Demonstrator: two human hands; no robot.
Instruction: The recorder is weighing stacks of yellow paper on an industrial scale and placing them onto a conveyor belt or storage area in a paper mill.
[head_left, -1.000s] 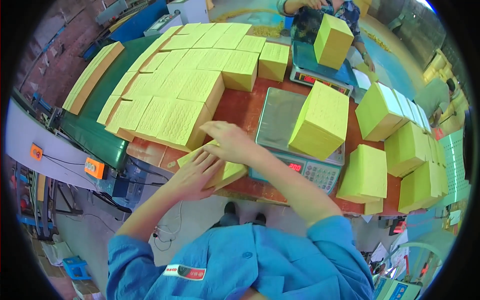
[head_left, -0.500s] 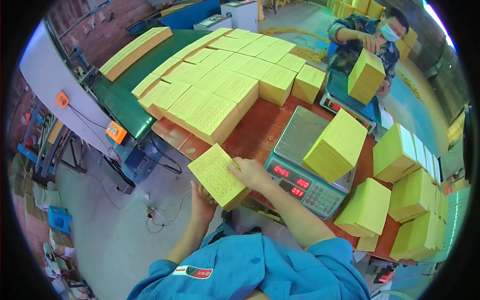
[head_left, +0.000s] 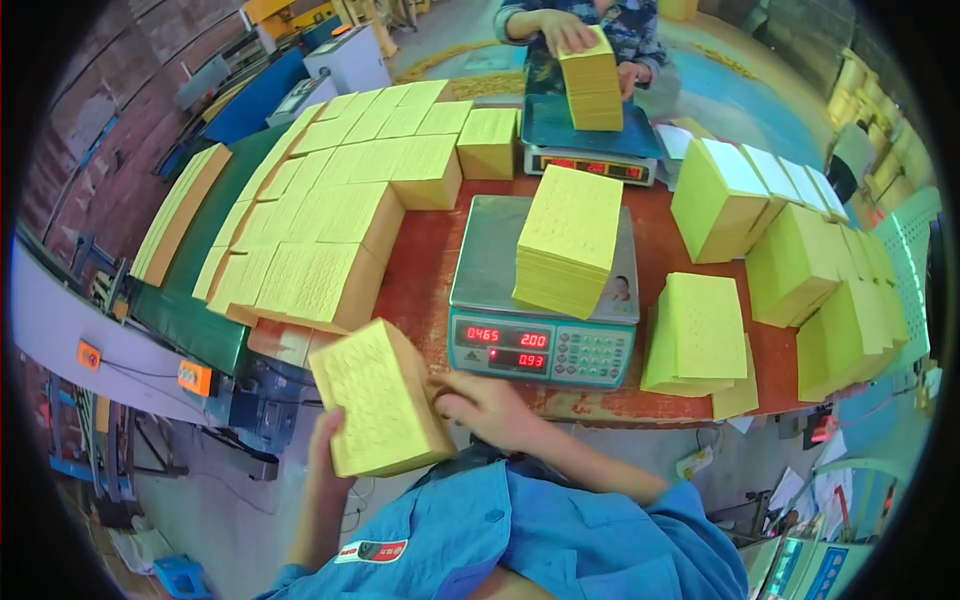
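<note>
A thick stack of yellow paper sheets (head_left: 378, 398) is held off the table's near edge, close to my chest. My left hand (head_left: 326, 440) grips its left and lower side, and my right hand (head_left: 482, 408) presses against its right side. Just beyond my right hand stands a digital scale (head_left: 540, 345) with a lit red display, and another yellow stack (head_left: 568, 238) rests on its steel pan.
Rows of yellow stacks (head_left: 340, 210) fill the left of the red table (head_left: 420, 290), with more stacks (head_left: 800, 260) on the right. Across the table another person's hands (head_left: 575, 35) hold a stack on a second scale (head_left: 585, 150). A green conveyor (head_left: 190, 310) runs along the left.
The stack has come off the table edge and now sits tilted between both hands near my body. The view has swung to the right. The other person has set a stack upright on the far scale.
</note>
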